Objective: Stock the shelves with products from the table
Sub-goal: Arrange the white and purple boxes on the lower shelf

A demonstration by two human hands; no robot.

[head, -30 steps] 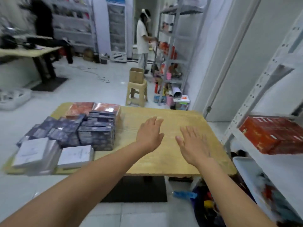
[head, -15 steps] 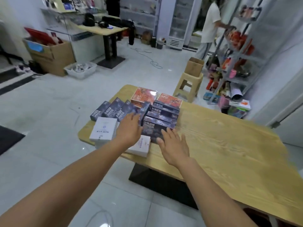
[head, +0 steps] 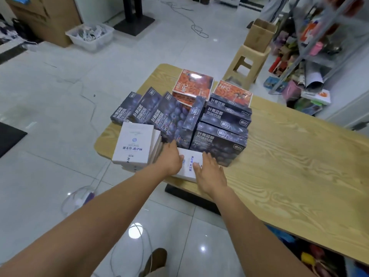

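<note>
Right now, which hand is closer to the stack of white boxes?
Left. The left hand is right beside the stack of white boxes; the right hand is farther, across the single white box.

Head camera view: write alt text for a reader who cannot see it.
A person's left hand and right hand touch a white box at the near edge of a wooden table. Behind it lie dark blue boxes, two orange boxes and, to the left, a stack of white boxes.

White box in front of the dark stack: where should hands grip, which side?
Take the white box by its side edges, left hand and right hand, from the near side: it lies flat, and the dark box stack blocks its far end.
</note>
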